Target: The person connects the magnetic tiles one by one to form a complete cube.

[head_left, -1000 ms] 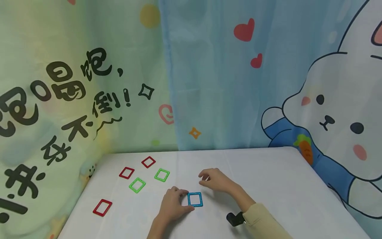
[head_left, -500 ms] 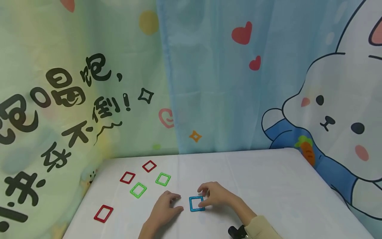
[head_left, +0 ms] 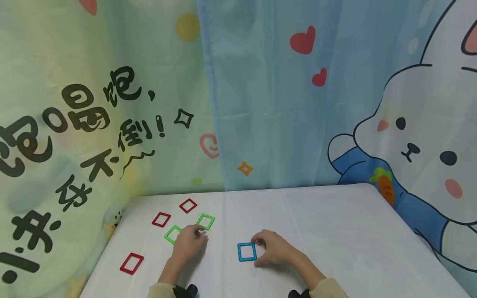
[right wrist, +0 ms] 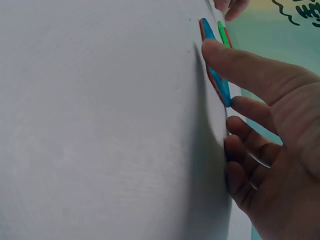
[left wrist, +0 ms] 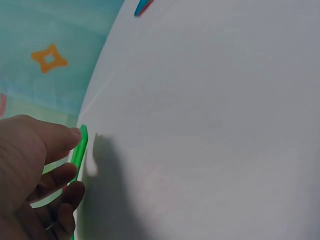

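A blue square frame (head_left: 246,251) lies flat on the white table (head_left: 335,223). My right hand (head_left: 273,250) holds its right edge between index finger and thumb; in the right wrist view the index finger (right wrist: 240,67) lies along the blue square frame (right wrist: 216,77). My left hand (head_left: 189,243) rests to the left, over a corner of the nearer green square frame (head_left: 170,234). In the left wrist view its thumb (left wrist: 67,139) touches the green square frame (left wrist: 80,147) and the other fingers curl beside it. A second green square frame (head_left: 205,221) lies just beyond the fingertips.
Red square frames lie at the left: two at the back (head_left: 188,205) (head_left: 161,219) and one near the front edge (head_left: 131,263). Printed curtains (head_left: 261,103) hang close behind and to the left of the table. The table's right half is bare cloth.
My left hand has let go of the blue frame and moved left and forward onto the green frames. My right hand came down to the blue frame's right edge and took hold of it.
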A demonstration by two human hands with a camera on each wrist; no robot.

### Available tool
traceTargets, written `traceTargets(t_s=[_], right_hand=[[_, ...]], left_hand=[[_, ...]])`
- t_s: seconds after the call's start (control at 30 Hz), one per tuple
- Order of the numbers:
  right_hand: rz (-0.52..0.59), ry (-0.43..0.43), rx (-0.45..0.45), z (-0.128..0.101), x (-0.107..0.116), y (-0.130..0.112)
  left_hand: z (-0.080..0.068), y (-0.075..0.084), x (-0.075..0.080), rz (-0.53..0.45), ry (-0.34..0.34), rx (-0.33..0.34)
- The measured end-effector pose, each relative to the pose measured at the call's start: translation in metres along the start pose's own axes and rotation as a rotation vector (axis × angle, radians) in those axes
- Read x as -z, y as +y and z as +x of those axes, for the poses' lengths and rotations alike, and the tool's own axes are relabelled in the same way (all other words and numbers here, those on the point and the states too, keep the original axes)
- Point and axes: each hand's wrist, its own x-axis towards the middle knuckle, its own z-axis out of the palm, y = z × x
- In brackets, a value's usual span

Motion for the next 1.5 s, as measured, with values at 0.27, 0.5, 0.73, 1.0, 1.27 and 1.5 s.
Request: traceTargets(t_s=[0.27, 0.5, 0.73, 1.0, 1.27, 1.5], right_hand=[[0.002, 0.029, -0.019, 0.0, -0.006, 0.002], [0.007, 0.041, -0.02, -0.001, -0.009, 0.004], [0.043, 0.043, 0.001, -0.002, -0.015, 0.007], [0.038, 0.043, -0.026, -0.002, -0.016, 0.009], [0.043, 0.034, -0.027, -0.005, -0.012, 0.012], [0.027, 0.061, -0.001, -0.002, -0.008, 0.011]], left_hand=[[0.021, -0.008, -0.004, 0.008, -0.08, 0.049], [0.025, -0.008, -0.006, 0.029, -0.077, 0.038], [0.024, -0.006, -0.006, 0.066, -0.064, 0.058], [0.018, 0.007, -0.006, 0.194, -0.072, 0.006], [0.016, 0.014, -0.001, 0.219, 0.094, -0.028], [0.021, 0.01, 0.001, 0.19, 0.156, 0.03]])
